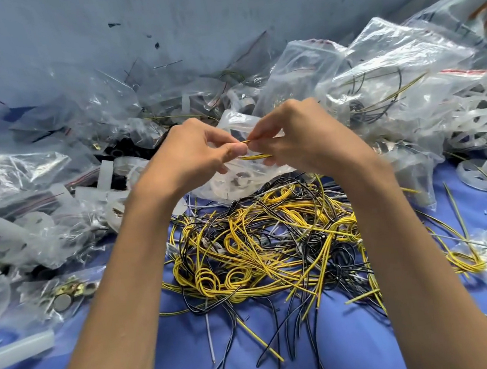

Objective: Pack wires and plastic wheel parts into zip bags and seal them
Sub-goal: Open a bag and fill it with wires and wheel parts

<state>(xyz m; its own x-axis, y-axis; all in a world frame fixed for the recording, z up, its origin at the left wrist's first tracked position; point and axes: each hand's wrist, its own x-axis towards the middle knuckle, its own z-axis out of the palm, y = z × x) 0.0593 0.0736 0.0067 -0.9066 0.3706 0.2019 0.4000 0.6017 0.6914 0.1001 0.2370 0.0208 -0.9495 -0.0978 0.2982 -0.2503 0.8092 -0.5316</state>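
blue mat (288,356): is lying under everything I'm watching from here, and is showing mostly on the near side of the wire pile.
grey wall (214,10): is standing well behind the wire pile, with scuffs all over it.
bag heap (390,68): clear bags, some with red zip strips, are piling up behind the wire pile and spilling out past it on both sides.
wire pile (261,243): my landmark. Yellow, black and a few white wires are lying in one tangle on the mat between the two forearms, with loose ends trailing toward me.
zip bag (277,169): is sitting right at the far edge of the wire pile, under the hands. I can't tell whether any finger is holding it.
left hand (198,153): is hovering above the far edge of the wire pile, with thumb and fingers pinching one end of the yellow wire.
right hand (295,138): is hovering just beside the left one and pinching the other end the same way.
loose wheel (477,177): is lying flat on the mat off to the right of the wire pile.
wheel part (229,183): white, showing through the zip bag just behind the wire pile.
yellow wire (255,156): is doubled into a short loop between the two pinches, above the far edge of the wire pile.
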